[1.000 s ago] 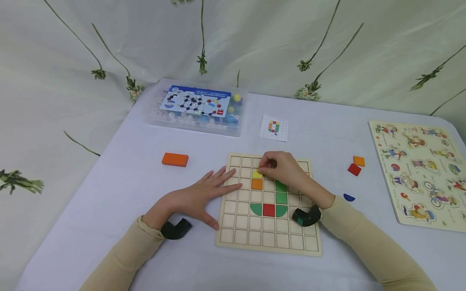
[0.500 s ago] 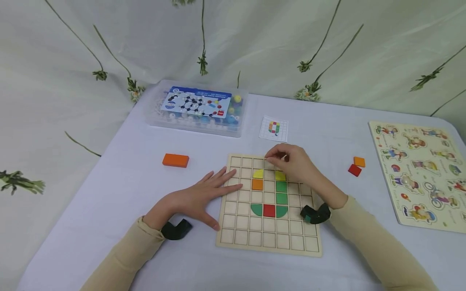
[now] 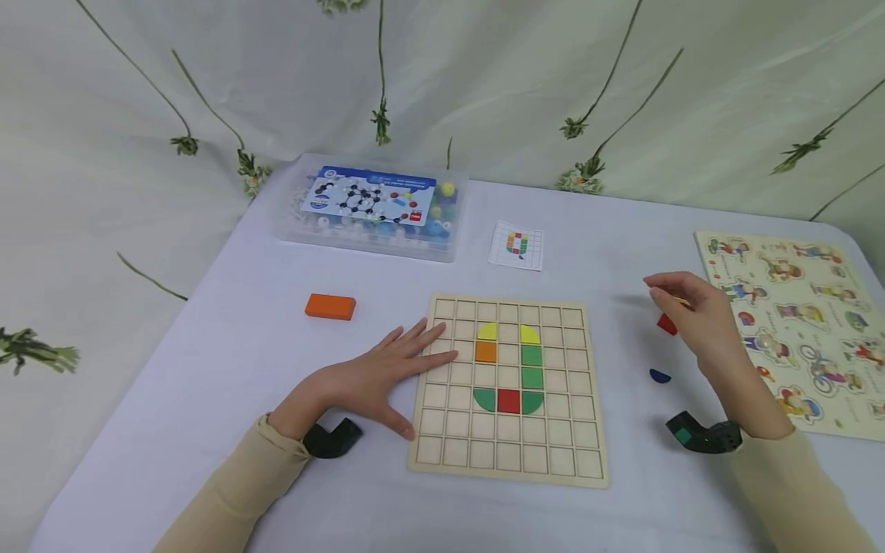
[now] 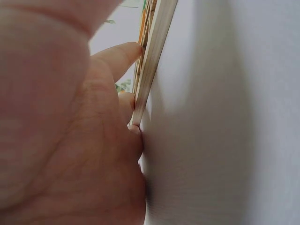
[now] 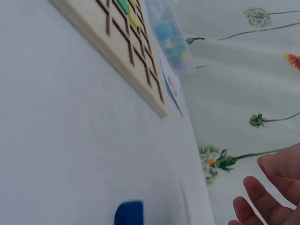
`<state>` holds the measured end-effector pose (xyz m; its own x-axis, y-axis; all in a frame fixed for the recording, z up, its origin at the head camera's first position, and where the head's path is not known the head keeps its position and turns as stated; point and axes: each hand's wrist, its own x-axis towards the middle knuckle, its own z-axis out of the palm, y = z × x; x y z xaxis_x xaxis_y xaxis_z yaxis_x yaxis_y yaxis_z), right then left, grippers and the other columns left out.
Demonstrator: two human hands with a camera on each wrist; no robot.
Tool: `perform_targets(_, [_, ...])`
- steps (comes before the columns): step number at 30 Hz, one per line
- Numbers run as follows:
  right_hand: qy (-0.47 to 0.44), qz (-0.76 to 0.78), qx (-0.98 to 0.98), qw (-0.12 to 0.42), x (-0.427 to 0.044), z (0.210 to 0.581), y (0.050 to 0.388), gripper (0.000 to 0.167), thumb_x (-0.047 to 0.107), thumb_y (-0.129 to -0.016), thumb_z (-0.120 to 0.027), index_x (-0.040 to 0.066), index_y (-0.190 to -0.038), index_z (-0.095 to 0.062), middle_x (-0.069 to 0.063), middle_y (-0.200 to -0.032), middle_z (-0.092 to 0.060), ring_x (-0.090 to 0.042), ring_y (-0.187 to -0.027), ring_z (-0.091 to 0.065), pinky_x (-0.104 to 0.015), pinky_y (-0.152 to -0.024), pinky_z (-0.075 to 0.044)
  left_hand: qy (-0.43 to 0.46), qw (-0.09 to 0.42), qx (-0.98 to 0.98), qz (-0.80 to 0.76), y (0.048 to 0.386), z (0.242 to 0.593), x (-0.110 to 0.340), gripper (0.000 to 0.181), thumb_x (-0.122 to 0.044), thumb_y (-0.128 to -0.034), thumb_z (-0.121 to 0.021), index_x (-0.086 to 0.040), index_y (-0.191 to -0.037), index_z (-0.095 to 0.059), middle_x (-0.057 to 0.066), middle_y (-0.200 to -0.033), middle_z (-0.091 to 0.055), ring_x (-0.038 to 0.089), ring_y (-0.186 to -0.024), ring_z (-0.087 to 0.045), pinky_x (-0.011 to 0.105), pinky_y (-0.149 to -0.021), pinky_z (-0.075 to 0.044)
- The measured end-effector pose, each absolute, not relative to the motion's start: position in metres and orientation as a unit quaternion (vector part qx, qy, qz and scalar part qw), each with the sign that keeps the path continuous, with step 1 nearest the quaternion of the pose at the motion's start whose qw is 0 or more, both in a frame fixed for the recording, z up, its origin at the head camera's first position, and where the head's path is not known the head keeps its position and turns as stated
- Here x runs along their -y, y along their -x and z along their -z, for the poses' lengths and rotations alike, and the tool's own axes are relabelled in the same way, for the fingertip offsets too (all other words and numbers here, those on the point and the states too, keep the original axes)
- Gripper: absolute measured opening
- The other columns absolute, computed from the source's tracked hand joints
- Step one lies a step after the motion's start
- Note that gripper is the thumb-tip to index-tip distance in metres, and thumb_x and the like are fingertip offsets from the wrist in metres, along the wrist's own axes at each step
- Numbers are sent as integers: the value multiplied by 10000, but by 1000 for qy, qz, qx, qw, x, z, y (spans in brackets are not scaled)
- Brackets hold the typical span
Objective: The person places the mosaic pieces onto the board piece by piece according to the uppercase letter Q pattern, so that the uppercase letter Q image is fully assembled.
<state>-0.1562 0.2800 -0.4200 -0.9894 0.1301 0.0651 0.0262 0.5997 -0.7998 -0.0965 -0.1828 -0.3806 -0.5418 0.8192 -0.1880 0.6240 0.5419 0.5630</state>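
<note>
My left hand [image 3: 373, 380] lies with spread fingers on the left edge of the wooden grid board [image 3: 442, 447]. In the left wrist view that hand [image 4: 84, 140] touches the board's side [image 4: 157, 56]. On the board are two yellow quarter pieces [image 3: 530, 334], an orange square [image 3: 486, 352], two green squares [image 3: 531, 377], two green quarter pieces [image 3: 485, 399] and a red square [image 3: 508, 401]. My right hand [image 3: 701, 319] hovers over a loose red square [image 3: 667, 324] and a mostly hidden orange one, fingers bent loosely. The right wrist view shows that hand [image 5: 276, 192] with nothing visible in it.
A blue half-round piece [image 3: 660, 376] lies right of the board. Behind the board are a pattern card [image 3: 517, 246] and a clear box of beads [image 3: 369, 201]. An orange block [image 3: 330, 306] sits at the left, a picture puzzle board [image 3: 795, 322] at the far right.
My right hand has left the left yellow piece, passed over the board's back edge and moved right to the loose squares. My left hand has stayed on the board's edge.
</note>
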Motion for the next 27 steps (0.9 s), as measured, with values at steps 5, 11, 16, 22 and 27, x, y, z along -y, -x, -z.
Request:
perform_targets(5, [81,-410,907,52,-289,407,125,374,382,-927,-559,129,-1201,-594,-40,-1163,-570,-124,-1044,-475,-194,-820,-426,-426,220,-851,-217,96,379,182,1074,-524,-657,-787,-195,-1504,-213,78,-1556,55,275,-1381,149,522,-1069,33])
perform_targets(11, [58,-390,919,23,-277,382,102,331,186,-939,-577,-15,-1202,-559,-168,-1137,-551,-67,-925,-472,-80,-716,-397,-422,221,-851,-219,96,379,183,1076,-511,-657,-795,-189,-1504,-214,81,-1556,56,277,-1382,144,528,-1068,30])
perform_targets(16, [44,-393,918,-3,-276,383,101,352,158,-934,-587,-45,-1215,-528,-209,-1158,-533,-138,-961,-480,-72,-707,-393,-423,219,-852,-219,96,379,182,1078,-511,-656,-795,-185,-1503,-215,84,-1555,55,281,-1382,140,531,-1067,27])
perform_targets(22, [54,-372,927,1,-275,386,104,328,115,-918,-596,-33,-1205,-537,-197,-1120,-537,-289,-992,-485,-106,-694,-390,-425,217,-852,-216,96,379,182,1078,-521,-657,-789,-183,-1503,-214,88,-1555,55,284,-1381,143,525,-1069,28])
perform_targets(27, [54,-362,931,3,-272,386,107,325,104,-914,-603,-34,-1203,-549,-210,-1079,-548,-313,-955,-497,-138,-675,-390,-423,220,-851,-218,96,378,182,1076,-514,-656,-793,-180,-1502,-218,91,-1555,51,286,-1381,140,523,-1070,30])
